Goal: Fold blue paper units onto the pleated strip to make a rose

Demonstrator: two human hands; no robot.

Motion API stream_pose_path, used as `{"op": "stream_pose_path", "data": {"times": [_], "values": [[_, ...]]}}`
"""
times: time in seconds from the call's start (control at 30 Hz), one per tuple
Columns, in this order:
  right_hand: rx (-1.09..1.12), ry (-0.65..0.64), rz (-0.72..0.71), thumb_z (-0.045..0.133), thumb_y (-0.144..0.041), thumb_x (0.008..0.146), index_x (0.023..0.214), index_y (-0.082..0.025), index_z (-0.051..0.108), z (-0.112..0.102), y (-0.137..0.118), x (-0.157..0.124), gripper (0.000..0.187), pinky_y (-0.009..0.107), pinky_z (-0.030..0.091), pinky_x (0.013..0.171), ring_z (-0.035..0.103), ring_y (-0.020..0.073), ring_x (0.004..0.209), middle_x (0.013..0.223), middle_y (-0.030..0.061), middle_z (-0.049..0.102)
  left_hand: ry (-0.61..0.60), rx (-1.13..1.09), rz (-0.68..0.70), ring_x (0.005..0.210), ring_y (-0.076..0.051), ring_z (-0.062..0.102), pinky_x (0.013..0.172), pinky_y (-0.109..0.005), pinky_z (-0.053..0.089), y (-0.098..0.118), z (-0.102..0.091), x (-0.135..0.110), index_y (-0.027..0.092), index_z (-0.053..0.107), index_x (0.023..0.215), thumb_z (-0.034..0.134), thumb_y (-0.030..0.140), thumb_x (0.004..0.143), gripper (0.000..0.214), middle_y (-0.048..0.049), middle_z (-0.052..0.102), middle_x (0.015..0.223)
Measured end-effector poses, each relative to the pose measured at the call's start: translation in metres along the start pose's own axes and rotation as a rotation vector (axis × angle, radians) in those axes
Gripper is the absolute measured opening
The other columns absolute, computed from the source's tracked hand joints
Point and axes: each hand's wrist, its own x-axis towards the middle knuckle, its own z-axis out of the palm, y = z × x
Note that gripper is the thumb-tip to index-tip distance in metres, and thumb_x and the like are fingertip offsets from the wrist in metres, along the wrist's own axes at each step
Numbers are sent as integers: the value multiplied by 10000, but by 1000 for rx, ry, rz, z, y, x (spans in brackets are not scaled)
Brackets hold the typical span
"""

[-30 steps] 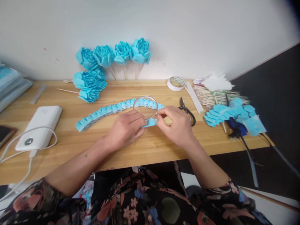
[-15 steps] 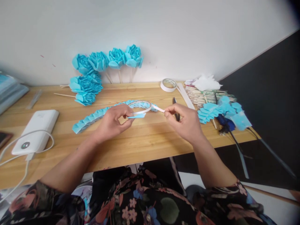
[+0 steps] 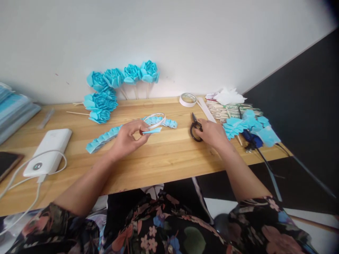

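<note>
- Left hand (image 3: pixel 130 138) pinching tape roll (image 3: pixel 159 123) and folded blue paper (image 3: pixel 154 131), just nearside of the pleated strip (image 3: pixel 104 138)!
- Right of that strip, right hand's (image 3: pixel 212 133) fingers touch scissors (image 3: pixel 196 124); gripping? Can't tell.

Tape ring (image 3: pixel 158 124), blue paper (image 3: pixel 153 131) and black scissors (image 3: pixel 195 123)
The round white tape tilts just beyond the small folded paper; right of both, the scissors point far.

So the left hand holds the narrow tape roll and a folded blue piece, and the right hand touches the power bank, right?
Not quite: the right hand is on the black-handled scissors, as the head view shows. The left hand does hold the narrow tape roll and folded blue piece.
</note>
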Motion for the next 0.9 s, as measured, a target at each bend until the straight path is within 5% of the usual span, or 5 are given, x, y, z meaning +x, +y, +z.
{"op": "stream_pose_path", "data": {"times": [0.17,0.33,0.47,0.73,0.9], "values": [[824,-12,83,647,-323,830,1322,-162,589,1,18,-16,521,329,487,687,639,188,706,894,59,681,5,4,-4,772,-156,662,736,-296,512,2,1,0,178,590,733,671,163,845,139,-51,707,794],[1662,-195,-172,695,-564,836,1303,-264,574,12,-13,-80,569,328,536,712,484,106,599,780,-27,564,42,-268,-127,806,-156,653,776,-312,520,-3,3,-2,182,616,747,722,265,843,165,-48,700,815],[1770,-481,-257,639,-628,860,1268,-249,578,8,-46,-113,560,344,569,763,484,122,681,790,-14,507,51,-469,-230,748,-139,624,685,-282,507,-4,4,-2,180,615,730,778,322,808,230,-35,683,789],[1937,-769,-434,621,-736,801,1302,-239,579,0,-59,-107,707,413,550,921,589,153,828,952,39,576,-6,-581,-271,778,-134,623,738,-275,502,-5,5,-4,173,631,723,812,298,789,229,-22,678,783],[1972,-712,-462,528,-725,874,1190,-174,657,7,-73,-101,648,320,581,664,552,128,655,786,18,555,-26,-592,-281,787,-143,627,739,-280,502,-5,5,-6,172,635,742,798,301,804,217,-36,684,800]]}}
